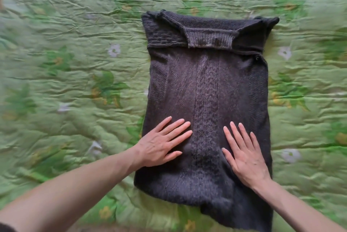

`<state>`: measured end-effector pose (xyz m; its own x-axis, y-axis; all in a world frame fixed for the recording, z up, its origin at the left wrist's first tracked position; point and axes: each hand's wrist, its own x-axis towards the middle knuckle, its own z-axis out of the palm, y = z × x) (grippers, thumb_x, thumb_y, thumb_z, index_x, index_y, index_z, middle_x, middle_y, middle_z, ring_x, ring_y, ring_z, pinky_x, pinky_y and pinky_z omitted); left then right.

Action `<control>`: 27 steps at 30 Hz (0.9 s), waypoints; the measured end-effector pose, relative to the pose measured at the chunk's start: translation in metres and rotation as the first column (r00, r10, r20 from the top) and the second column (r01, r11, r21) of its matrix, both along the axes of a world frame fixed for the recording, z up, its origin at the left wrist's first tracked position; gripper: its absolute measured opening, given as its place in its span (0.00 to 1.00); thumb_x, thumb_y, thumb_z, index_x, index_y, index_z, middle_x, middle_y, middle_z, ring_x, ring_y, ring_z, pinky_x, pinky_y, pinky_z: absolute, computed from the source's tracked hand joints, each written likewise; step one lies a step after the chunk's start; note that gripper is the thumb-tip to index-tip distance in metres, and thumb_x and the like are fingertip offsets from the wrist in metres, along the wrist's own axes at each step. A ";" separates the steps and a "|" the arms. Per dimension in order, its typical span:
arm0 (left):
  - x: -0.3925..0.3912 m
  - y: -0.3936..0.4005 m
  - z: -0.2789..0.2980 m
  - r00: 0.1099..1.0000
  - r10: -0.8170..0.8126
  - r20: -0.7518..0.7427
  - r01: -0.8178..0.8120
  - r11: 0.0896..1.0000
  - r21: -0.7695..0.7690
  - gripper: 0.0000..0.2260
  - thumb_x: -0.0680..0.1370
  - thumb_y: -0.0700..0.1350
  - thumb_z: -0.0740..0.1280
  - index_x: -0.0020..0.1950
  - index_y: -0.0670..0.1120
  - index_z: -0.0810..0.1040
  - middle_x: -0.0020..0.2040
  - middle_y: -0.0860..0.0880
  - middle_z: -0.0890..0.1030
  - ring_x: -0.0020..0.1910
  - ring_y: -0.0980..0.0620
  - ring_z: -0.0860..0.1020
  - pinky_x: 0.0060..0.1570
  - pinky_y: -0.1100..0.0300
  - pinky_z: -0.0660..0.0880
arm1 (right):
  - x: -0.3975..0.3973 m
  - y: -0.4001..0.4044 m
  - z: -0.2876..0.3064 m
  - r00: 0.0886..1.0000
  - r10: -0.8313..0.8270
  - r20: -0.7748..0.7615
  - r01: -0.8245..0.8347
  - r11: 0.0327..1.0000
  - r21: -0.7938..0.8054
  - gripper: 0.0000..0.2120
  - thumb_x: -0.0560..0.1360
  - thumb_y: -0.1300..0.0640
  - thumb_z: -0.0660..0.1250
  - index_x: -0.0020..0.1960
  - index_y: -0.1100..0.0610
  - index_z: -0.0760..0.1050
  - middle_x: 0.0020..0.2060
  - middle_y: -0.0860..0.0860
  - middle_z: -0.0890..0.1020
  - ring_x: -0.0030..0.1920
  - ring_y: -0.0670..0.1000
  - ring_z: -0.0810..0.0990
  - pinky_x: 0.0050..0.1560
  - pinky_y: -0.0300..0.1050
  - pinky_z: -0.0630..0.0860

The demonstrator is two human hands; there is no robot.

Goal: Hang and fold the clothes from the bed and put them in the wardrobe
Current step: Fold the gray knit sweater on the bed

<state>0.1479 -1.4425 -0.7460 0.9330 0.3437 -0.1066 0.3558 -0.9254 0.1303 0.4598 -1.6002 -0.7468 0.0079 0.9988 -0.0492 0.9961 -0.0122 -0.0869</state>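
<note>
The bed [75,85] fills the whole view, covered by a crinkled green quilted spread with a flower print; none of its edges or corners shows, so the place of things upon it can only be judged loosely.

On that spread, right of the middle of the view, lies the dark grey knitted sweater [206,89] — spread flat, with its sides seemingly turned under so that it makes a long narrow panel. That shape suits folding: a flat, even strip can be doubled over cleanly. Its ribbed collar [211,39] sits at the far end, with the shoulder part folded over there, though blur makes the layers hard to read.

Both hands lie palm-down on the near half of the sweater, fingers straight and spread, gripping nothing. The left hand [161,144] rests left of the central cable pattern, the right hand [244,154] just right of it — likely pressing the knit smooth and steady before the next fold.
</note>
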 end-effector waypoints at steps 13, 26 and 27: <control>-0.032 -0.111 0.023 0.474 0.860 0.188 -0.819 0.509 -0.266 0.30 0.81 0.53 0.64 0.81 0.43 0.65 0.78 0.42 0.68 0.75 0.41 0.69 0.75 0.45 0.66 | -0.020 -0.067 0.024 0.899 -0.403 -0.173 0.394 0.915 -0.082 0.30 0.82 0.44 0.52 0.81 0.54 0.64 0.82 0.56 0.60 0.82 0.59 0.58 0.78 0.63 0.59; -0.057 -0.136 0.064 0.358 0.891 -0.281 -0.696 0.054 -0.716 0.15 0.71 0.56 0.76 0.53 0.49 0.85 0.46 0.55 0.88 0.46 0.59 0.85 0.53 0.52 0.82 | -0.011 -0.149 0.041 0.134 -0.739 -0.660 0.550 0.610 -0.571 0.07 0.76 0.58 0.76 0.53 0.55 0.83 0.49 0.50 0.89 0.49 0.47 0.87 0.51 0.40 0.82; -0.061 -0.137 0.068 0.351 0.915 -0.197 -0.701 0.117 -0.703 0.09 0.75 0.50 0.76 0.52 0.49 0.83 0.44 0.56 0.87 0.43 0.61 0.83 0.51 0.53 0.81 | -0.008 -0.154 0.045 0.108 -0.719 -0.687 0.544 0.621 -0.564 0.05 0.77 0.58 0.75 0.52 0.55 0.84 0.49 0.48 0.89 0.48 0.46 0.87 0.49 0.36 0.82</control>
<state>0.0873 -1.5792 -0.6784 0.1525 0.8534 -0.4984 0.6929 0.2673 0.6697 0.4518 -1.7544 -0.7013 0.5033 0.6300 -0.5915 0.0287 -0.6963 -0.7172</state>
